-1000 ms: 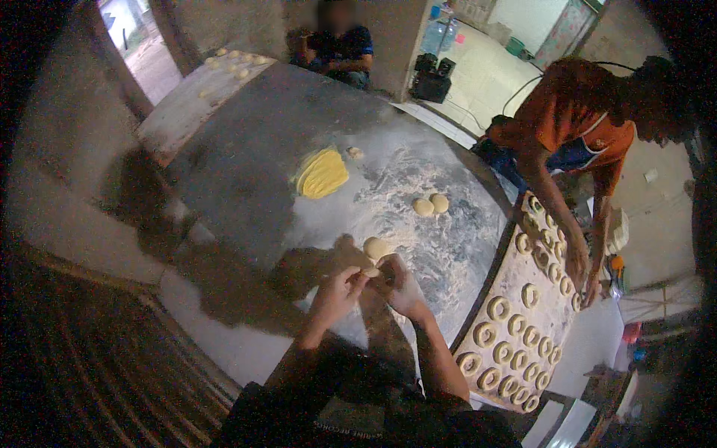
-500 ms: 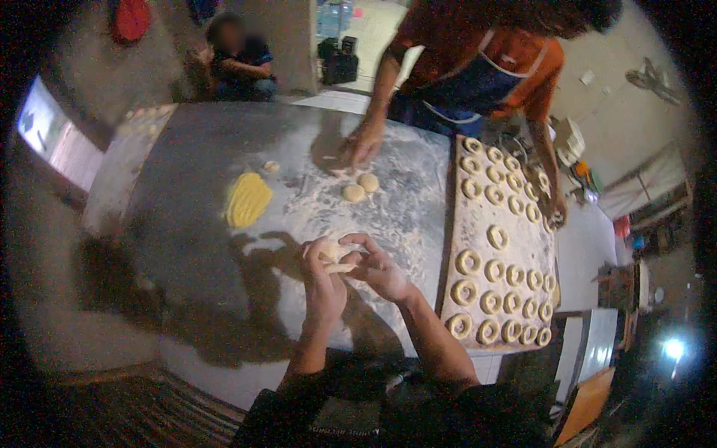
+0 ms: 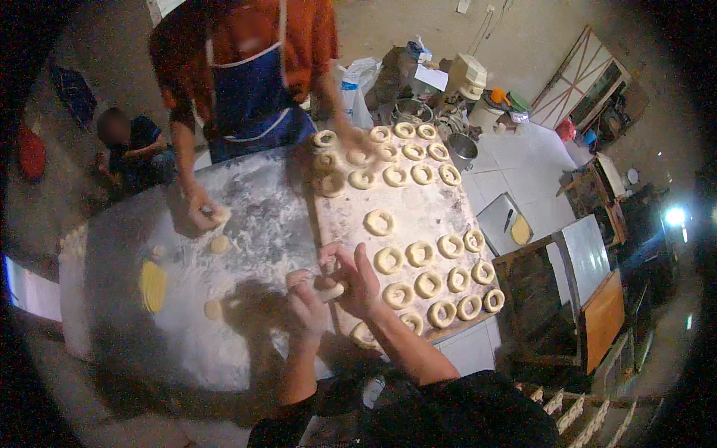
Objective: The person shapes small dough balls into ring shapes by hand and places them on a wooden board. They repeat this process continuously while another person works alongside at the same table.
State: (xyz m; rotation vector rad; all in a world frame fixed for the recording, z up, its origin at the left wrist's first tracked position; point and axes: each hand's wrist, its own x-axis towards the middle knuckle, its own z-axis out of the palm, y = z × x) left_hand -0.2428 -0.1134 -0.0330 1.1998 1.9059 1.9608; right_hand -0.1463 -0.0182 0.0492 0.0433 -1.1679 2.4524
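Observation:
A pale dough ring (image 3: 329,292) is held between my two hands, over the left edge of the wooden board (image 3: 347,224). My left hand (image 3: 306,302) has its fingers curled round the ring's left side. My right hand (image 3: 355,282) grips the other side, fingers bent and partly hiding the dough. Rows of floured dough rings (image 3: 429,284) lie on the board just right of my right hand. A single ring (image 3: 379,222) sits ahead of it, apart from the rows.
Across the table a co-worker in a blue apron (image 3: 250,97) holds a dough piece (image 3: 220,216); their other hand, blurred, is over the far rings. On the floured grey table (image 3: 261,216) are a dough ball (image 3: 219,244) and a yellow mass (image 3: 153,286). Another person (image 3: 134,145) sits beyond.
The view has swung to the right. My hands, with the dough ring, have moved from over the table to the board's edge. The co-worker's hand has taken hold of a dough piece.

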